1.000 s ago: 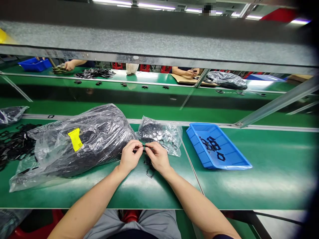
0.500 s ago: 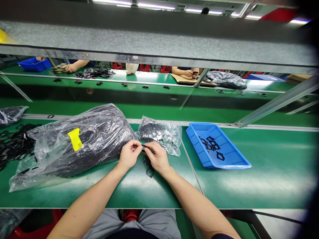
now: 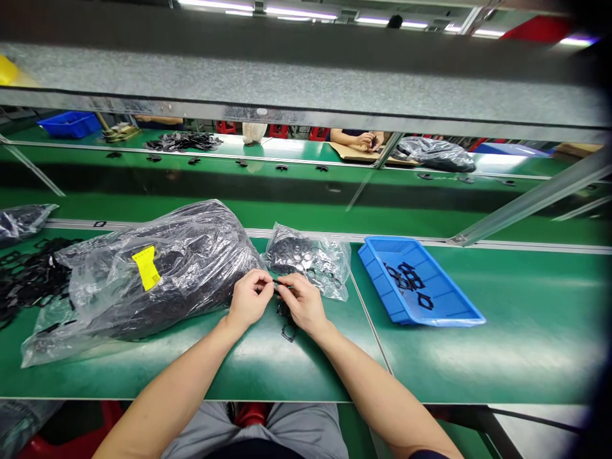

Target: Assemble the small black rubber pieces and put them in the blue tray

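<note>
My left hand (image 3: 251, 296) and my right hand (image 3: 302, 302) meet above the green bench, fingers pinched on a small thin black part (image 3: 276, 282) seen edge-on. The fingers cover most of it. Just below, partly behind my right hand, several thin black frames (image 3: 288, 331) lie on the bench. Close to my left hand rests a big clear plastic bag (image 3: 191, 255) full of black parts, with a yellow label (image 3: 146, 268). Behind my right hand lies a smaller clear bag (image 3: 329, 255) holding dark parts.
A blue tray (image 3: 449, 296) on the right holds several black frames (image 3: 406, 277). Loose black parts (image 3: 29, 280) are heaped at far left. A metal post (image 3: 530, 197) slants down at the right. Across the line, another person's hands (image 3: 370, 140) handle a dark part.
My hands stay together on the black part with only a slight finger shift. Across the line at far left, another person's hand has drawn back from the bench.
</note>
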Tool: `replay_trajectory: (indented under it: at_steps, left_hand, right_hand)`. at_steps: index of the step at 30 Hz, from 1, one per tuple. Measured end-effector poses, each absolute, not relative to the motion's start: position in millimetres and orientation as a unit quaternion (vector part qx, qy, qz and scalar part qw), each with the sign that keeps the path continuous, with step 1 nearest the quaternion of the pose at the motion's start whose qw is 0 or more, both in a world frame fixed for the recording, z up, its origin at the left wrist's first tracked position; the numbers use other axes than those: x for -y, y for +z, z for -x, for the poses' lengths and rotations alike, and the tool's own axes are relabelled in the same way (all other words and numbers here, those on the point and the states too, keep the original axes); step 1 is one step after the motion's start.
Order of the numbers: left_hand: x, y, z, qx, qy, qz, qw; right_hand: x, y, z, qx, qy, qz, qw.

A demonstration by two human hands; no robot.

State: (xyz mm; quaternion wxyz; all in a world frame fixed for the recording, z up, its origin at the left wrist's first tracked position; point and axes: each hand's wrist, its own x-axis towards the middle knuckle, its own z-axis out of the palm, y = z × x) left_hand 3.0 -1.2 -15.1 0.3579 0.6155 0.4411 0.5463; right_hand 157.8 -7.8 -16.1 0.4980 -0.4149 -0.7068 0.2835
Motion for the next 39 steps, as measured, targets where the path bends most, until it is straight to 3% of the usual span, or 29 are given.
replay_trajectory:
  at_steps: [7, 18, 23, 28, 32, 39]
  left_hand:
    - [0.8, -15.3, -5.0, -0.439, 0.566, -0.536, 0.447]
    - [7.7, -6.6, -4.0, -0.416, 0.546, -0.642, 0.343]
    - [3.2, -9.1, -4.2, -0.458, 0.541, -0.54, 0.454]
    - [-1.1, -8.9, -4.0, -0.448, 0.542, -0.463, 0.539]
    - [0.7, -9.6, -7.1, -0.436, 0.507, -0.467, 0.579]
    - [-0.5, -15.8, -6.1, -0.472, 0.492, -0.529, 0.506]
  right_hand:
    - [5.6, -18.7, -159.3, 0.687, 0.313, 0.427, 0.498]
    - [2.7, -21.7, -158.9, 0.579, 0.436, 0.455, 0.517]
    - [4.9, -18.0, -157.1, 0.582, 0.438, 0.458, 0.509]
    - [2.6, -14.4, -157.1, 0.551, 0.545, 0.44, 0.453]
    - [-1.7, -11.1, -159.5, 0.487, 0.565, 0.433, 0.506]
    - [-8.6, -7.0, -167.7, 0.52, 0.558, 0.439, 0.475]
